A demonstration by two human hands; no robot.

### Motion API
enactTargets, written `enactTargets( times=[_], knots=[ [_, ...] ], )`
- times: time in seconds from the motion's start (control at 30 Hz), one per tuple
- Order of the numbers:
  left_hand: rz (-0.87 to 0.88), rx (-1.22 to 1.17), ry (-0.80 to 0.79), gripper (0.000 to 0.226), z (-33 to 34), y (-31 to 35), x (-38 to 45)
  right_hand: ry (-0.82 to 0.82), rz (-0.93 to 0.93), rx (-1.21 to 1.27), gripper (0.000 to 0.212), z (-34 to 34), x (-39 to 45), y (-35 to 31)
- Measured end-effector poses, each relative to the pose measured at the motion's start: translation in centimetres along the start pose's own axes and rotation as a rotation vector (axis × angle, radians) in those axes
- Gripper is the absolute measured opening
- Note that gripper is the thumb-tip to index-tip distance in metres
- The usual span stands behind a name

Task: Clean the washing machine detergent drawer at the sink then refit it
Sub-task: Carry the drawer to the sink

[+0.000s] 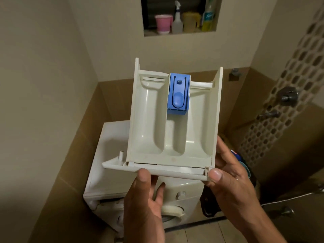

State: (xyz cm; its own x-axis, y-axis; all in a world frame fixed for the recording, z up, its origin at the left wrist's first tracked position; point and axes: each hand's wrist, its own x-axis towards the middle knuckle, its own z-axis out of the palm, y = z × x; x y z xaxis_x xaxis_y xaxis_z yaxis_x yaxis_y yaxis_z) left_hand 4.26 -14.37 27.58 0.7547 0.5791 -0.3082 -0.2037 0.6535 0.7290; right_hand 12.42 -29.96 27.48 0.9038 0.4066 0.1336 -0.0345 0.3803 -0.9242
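A: Where is the detergent drawer [173, 123]?

B: It is in the middle of the frame, held up in the air in front of the white washing machine [108, 165], which stands lower, in the bottom centre. The drawer is out of the machine. Its open side faces the camera and its front panel is at the bottom edge.

A: How do the hands hold it?

B: The left hand [143, 204] is under the front panel, thumb pressed on the panel from above, the fingers curled below it. The right hand [229, 181] grips the lower right corner: thumb on the front panel, fingers along the right wall of the drawer.

A: What is inside the drawer?

B: Three pale compartments and a blue insert [178, 93] in the upper part of the middle one. The compartments look clean, but the light is weak, so I am not sure.

A: And around?

B: In the top centre is a wall niche [180, 32] with a pink cup [163, 23], a spray bottle [177, 20] and a yellow jug [190, 21]. At the right edge are metal taps [288, 96].
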Motion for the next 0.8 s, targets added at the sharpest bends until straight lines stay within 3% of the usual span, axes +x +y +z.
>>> enactTargets(
  times=[0.17,0.27,0.37,0.57,0.8],
  knots=[
    [0.071,0.018,-0.052,0.123,2.7,-0.7,-0.2,0.049,-0.035,0.095,0.082,-2.9,-0.5,-2.5],
    [0.132,0.027,-0.085,0.144,4.1,-1.2,-0.4,0.090,-0.039,0.094,0.084,-4.7,-1.2,-4.0],
    [0.176,0.053,-0.177,0.145,5.0,-1.4,-0.4,0.130,-0.047,0.073,0.088,-6.5,-2.2,-5.3],
    [0.038,0.149,-0.451,0.143,6.2,-2.0,0.5,0.200,-0.086,0.047,0.081,-8.9,-3.8,-6.9],
    [-0.062,0.227,-0.639,0.140,9.0,-3.2,1.6,0.287,-0.198,-0.022,0.077,-9.9,-5.1,-8.8]
  ],
)
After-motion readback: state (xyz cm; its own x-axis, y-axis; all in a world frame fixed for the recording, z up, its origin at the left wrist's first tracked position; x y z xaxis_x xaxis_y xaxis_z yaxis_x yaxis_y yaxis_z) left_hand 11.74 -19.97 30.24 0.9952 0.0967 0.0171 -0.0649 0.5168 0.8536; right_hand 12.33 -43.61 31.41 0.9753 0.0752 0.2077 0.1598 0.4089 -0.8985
